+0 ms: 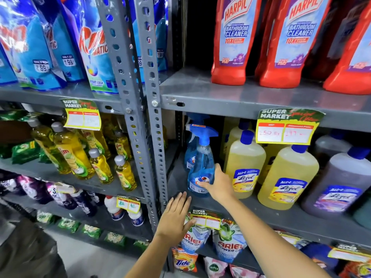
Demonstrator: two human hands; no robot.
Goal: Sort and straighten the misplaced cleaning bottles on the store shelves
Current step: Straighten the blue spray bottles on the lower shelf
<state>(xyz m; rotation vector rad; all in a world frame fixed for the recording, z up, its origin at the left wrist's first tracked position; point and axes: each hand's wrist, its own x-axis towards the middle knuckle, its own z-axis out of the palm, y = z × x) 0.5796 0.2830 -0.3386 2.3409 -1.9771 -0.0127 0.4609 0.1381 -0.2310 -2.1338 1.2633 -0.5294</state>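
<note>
A blue spray bottle (200, 163) with a blue trigger head stands upright at the left end of the middle shelf (261, 215). My right hand (218, 185) wraps its lower right side, thumb up and fingers across the label. A second spray bottle (189, 155) stands just behind it. My left hand (176, 215) is flat with fingers apart at the shelf's front edge, below and left of the bottle, holding nothing. To the right stand yellow Lizol bottles (244, 157) and a purple Lizol bottle (337, 181). Red Harpic bottles (230, 37) stand on the shelf above.
A grey perforated upright (152, 117) divides the two shelf bays. Yellow dish-liquid bottles (70, 149) and blue detergent pouches (30, 47) fill the left bay. Ariel pouches (228, 243) sit below. A price card (287, 127) hangs over the Lizol bottles.
</note>
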